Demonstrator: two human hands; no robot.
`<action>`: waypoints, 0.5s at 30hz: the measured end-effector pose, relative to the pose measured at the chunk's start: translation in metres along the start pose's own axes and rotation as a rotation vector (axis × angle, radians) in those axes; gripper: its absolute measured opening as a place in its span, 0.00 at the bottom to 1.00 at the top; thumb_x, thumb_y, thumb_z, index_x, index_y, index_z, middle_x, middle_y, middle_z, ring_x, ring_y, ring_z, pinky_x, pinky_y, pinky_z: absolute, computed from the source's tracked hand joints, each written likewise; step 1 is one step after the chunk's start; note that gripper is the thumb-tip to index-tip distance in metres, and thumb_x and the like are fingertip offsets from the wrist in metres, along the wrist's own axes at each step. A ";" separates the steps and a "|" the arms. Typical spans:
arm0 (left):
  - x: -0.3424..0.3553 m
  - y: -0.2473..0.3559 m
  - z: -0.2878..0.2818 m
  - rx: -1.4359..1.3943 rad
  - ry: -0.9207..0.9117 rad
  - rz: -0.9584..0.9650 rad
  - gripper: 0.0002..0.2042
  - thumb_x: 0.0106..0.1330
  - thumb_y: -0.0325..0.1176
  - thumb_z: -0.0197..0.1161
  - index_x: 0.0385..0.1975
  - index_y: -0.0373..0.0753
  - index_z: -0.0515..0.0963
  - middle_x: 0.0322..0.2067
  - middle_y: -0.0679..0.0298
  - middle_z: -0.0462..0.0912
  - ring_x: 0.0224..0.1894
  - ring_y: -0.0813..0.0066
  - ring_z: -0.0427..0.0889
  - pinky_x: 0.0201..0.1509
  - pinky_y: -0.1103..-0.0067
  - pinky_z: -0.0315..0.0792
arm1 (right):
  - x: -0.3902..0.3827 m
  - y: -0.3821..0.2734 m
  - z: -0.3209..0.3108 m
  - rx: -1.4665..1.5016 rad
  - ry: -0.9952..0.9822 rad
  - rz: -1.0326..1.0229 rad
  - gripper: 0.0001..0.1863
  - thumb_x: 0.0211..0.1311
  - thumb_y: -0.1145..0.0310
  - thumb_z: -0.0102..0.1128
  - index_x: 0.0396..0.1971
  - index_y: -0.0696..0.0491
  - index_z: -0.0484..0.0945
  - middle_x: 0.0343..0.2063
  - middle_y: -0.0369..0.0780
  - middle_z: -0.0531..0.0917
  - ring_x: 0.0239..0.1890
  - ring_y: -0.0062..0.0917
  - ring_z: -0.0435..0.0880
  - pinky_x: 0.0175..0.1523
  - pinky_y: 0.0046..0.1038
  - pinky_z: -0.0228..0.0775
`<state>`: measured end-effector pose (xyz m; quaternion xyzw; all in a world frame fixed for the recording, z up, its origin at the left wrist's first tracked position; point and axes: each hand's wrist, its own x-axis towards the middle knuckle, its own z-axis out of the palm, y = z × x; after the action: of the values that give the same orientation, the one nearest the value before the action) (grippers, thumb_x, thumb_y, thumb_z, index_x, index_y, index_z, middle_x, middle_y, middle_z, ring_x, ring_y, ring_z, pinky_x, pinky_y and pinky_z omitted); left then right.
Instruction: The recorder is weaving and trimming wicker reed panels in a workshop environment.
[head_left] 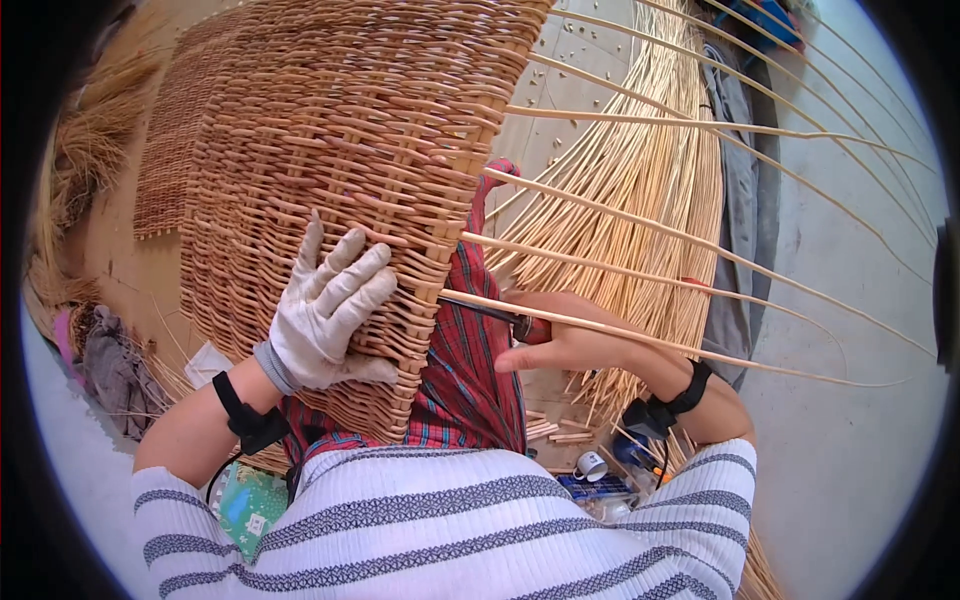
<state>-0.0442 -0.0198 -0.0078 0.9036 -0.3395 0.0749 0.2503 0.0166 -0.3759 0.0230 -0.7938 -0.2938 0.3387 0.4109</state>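
Observation:
A brown woven wicker panel (330, 130) stands over my lap, with long pale rods (640, 250) jutting rightward from its edge. My left hand (330, 310), in a white glove, lies spread on the weave near that edge. My bare right hand (570, 335), beside the edge, is closed round the dark red handle of a tool (530, 327); its black shaft runs left to the panel's edge, just under a rod, and its tip is hidden. Red checked cloth (465, 370) lies under the panel.
A bundle of pale rods (655, 170) lies right, beside grey cloth (730, 250). Another woven panel (165, 160) lies left, near straw (85, 160) and crumpled cloth (110, 380). Low right are a white mug (590, 463) and small items. A green packet (245, 505) lies low left.

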 end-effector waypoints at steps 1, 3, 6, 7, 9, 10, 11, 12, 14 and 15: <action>-0.002 0.002 0.002 -0.026 0.011 -0.024 0.51 0.59 0.75 0.63 0.74 0.40 0.68 0.75 0.53 0.67 0.81 0.53 0.60 0.84 0.41 0.40 | 0.003 -0.018 -0.006 -0.124 -0.086 0.168 0.27 0.65 0.48 0.69 0.60 0.46 0.81 0.31 0.42 0.86 0.32 0.32 0.87 0.36 0.37 0.77; -0.002 0.003 0.001 -0.029 0.038 -0.062 0.52 0.58 0.76 0.64 0.74 0.39 0.68 0.75 0.53 0.68 0.80 0.53 0.61 0.84 0.41 0.40 | 0.003 -0.022 0.002 -0.274 -0.020 0.261 0.14 0.57 0.60 0.73 0.41 0.45 0.83 0.20 0.35 0.81 0.22 0.33 0.83 0.30 0.36 0.74; 0.001 0.003 -0.002 -0.016 0.066 -0.072 0.55 0.56 0.76 0.65 0.74 0.38 0.66 0.74 0.52 0.69 0.78 0.52 0.65 0.83 0.42 0.42 | -0.004 -0.001 0.001 -0.594 0.221 -0.022 0.10 0.55 0.66 0.70 0.36 0.47 0.82 0.21 0.37 0.81 0.24 0.35 0.84 0.29 0.38 0.73; 0.001 0.002 -0.003 0.006 0.045 -0.055 0.55 0.56 0.76 0.65 0.75 0.38 0.66 0.74 0.52 0.69 0.78 0.52 0.65 0.83 0.42 0.42 | -0.008 0.010 -0.014 -0.722 0.323 -0.055 0.07 0.55 0.70 0.67 0.34 0.49 0.82 0.22 0.40 0.82 0.26 0.37 0.85 0.29 0.39 0.74; -0.001 0.003 0.000 0.022 0.026 -0.052 0.55 0.56 0.76 0.64 0.75 0.38 0.66 0.74 0.51 0.69 0.79 0.51 0.63 0.83 0.42 0.40 | -0.052 0.058 -0.042 -0.733 0.390 0.162 0.04 0.58 0.73 0.66 0.34 0.52 0.82 0.26 0.44 0.84 0.28 0.42 0.85 0.32 0.39 0.76; -0.001 0.003 -0.001 0.044 0.026 -0.069 0.55 0.56 0.76 0.64 0.75 0.38 0.66 0.74 0.51 0.69 0.79 0.51 0.63 0.83 0.42 0.40 | -0.086 0.062 -0.046 -0.600 0.231 0.473 0.08 0.62 0.69 0.68 0.39 0.54 0.84 0.31 0.48 0.85 0.29 0.43 0.85 0.34 0.38 0.78; -0.003 0.008 -0.005 0.053 0.006 -0.098 0.54 0.56 0.76 0.64 0.75 0.38 0.67 0.74 0.52 0.68 0.80 0.51 0.62 0.83 0.42 0.40 | -0.107 0.052 -0.042 -0.343 0.060 0.691 0.12 0.63 0.66 0.72 0.44 0.53 0.85 0.33 0.46 0.86 0.29 0.36 0.87 0.34 0.36 0.78; 0.003 0.010 -0.003 0.056 -0.003 -0.104 0.54 0.56 0.76 0.64 0.75 0.38 0.67 0.74 0.52 0.68 0.80 0.51 0.61 0.83 0.41 0.39 | -0.137 0.075 -0.012 -0.098 0.111 0.449 0.18 0.60 0.63 0.78 0.47 0.53 0.84 0.35 0.40 0.87 0.29 0.26 0.85 0.35 0.34 0.77; -0.004 0.011 -0.003 0.071 -0.008 -0.097 0.54 0.57 0.75 0.65 0.75 0.38 0.67 0.75 0.52 0.66 0.81 0.51 0.59 0.83 0.41 0.39 | -0.123 0.026 0.021 0.270 0.036 0.404 0.16 0.59 0.67 0.79 0.43 0.55 0.83 0.34 0.36 0.85 0.34 0.20 0.83 0.40 0.28 0.76; -0.006 0.013 -0.005 0.081 -0.010 -0.113 0.53 0.57 0.75 0.65 0.75 0.39 0.67 0.75 0.52 0.66 0.80 0.51 0.59 0.83 0.41 0.39 | -0.111 0.009 0.030 0.409 0.010 0.248 0.14 0.61 0.71 0.77 0.43 0.56 0.81 0.33 0.37 0.85 0.37 0.20 0.84 0.44 0.27 0.77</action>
<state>-0.0569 -0.0224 0.0003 0.9311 -0.2858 0.0697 0.2156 -0.0713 -0.4495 0.0355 -0.7258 -0.1173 0.4353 0.5196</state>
